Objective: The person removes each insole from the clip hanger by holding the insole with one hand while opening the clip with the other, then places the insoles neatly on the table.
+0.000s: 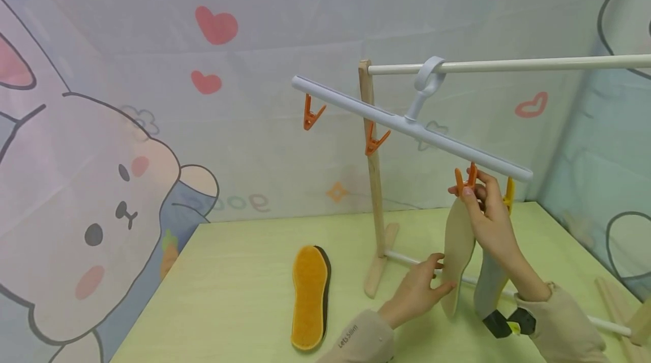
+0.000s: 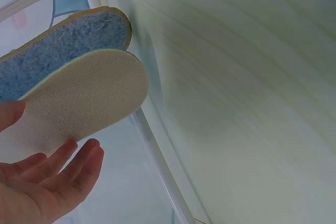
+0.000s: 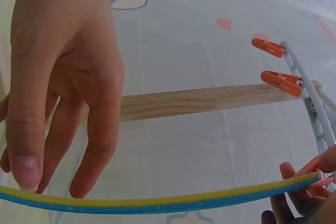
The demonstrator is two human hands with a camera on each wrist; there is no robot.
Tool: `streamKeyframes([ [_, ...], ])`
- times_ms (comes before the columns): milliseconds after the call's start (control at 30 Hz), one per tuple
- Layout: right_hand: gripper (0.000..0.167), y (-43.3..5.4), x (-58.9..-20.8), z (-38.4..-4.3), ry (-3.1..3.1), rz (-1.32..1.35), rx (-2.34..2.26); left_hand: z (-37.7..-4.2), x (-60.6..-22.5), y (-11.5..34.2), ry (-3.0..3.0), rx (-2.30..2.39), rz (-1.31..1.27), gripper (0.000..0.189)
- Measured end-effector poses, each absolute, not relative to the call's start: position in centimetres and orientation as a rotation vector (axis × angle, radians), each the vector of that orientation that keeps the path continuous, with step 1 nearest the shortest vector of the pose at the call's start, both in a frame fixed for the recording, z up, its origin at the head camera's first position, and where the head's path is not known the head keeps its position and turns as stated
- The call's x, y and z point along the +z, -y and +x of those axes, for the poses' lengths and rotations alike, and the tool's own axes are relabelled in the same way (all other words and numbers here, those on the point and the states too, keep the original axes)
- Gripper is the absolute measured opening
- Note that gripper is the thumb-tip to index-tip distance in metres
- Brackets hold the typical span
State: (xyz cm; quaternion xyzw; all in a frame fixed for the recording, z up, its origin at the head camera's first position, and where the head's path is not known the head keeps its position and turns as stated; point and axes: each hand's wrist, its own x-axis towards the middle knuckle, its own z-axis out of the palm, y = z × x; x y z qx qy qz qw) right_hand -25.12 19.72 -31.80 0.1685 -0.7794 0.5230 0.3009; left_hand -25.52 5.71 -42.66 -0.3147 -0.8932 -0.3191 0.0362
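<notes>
My right hand [image 1: 490, 210] pinches an orange clip [image 1: 465, 179] near the right end of a white clip hanger [image 1: 356, 107]. A beige insole [image 1: 458, 255] hangs upright with its upper end at this clip; its thin edge shows yellow and blue in the right wrist view. My left hand [image 1: 419, 289] touches the lower part of that insole with thumb and fingertips, the fingers loosely bent. Behind it hangs another insole [image 2: 63, 40], bluish and fuzzy with a yellowish rim, below a yellow clip [image 1: 509, 193]. The right hand partly hides both clips.
The hanger tilts down to the right from a white rail [image 1: 508, 63] on a wooden post [image 1: 375, 199]. Two more orange clips, a left one [image 1: 311, 114] and a middle one [image 1: 375, 141], hang from it. An orange insole [image 1: 309, 295] overlaps a dark one [image 1: 326, 272] on the table [image 1: 229, 289].
</notes>
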Motion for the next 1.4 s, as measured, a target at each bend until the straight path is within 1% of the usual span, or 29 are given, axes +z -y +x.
streamKeyframes([
  [233,0.038,-19.7,-32.0,-25.1,2.051,0.461,1.390,-25.1,-42.6,-5.5,2.751,-1.004,-1.036,0.050],
  [400,0.036,-19.8,-32.2,-25.1,2.053,0.453,1.370,-24.3,-42.3,-5.4,2.783,-1.007,-1.134,0.063],
  [500,0.035,-19.8,-32.3,-25.1,2.047,0.462,1.367,-24.0,-42.3,-5.5,2.797,-0.983,-1.120,0.067],
  [767,0.032,-19.8,-32.4,-25.1,2.037,0.498,1.393,-23.8,-42.5,-5.8,2.797,-0.916,-0.967,0.066],
  [933,0.031,-19.9,-32.3,-25.0,2.043,0.498,1.420,-23.7,-42.6,-5.9,2.800,-0.892,-0.921,0.067],
  [1100,0.030,-20.1,-32.1,-25.0,2.049,0.518,1.470,-23.8,-42.5,-5.8,2.795,-0.925,-0.936,0.066],
  [1267,0.028,-20.3,-31.8,-25.1,2.046,0.552,1.535,-23.8,-42.5,-5.6,2.782,-0.936,-0.976,0.061],
  [1400,0.031,-20.5,-31.6,-25.3,2.045,0.587,1.608,-23.9,-42.3,-5.5,2.757,-0.887,-1.004,0.056],
])
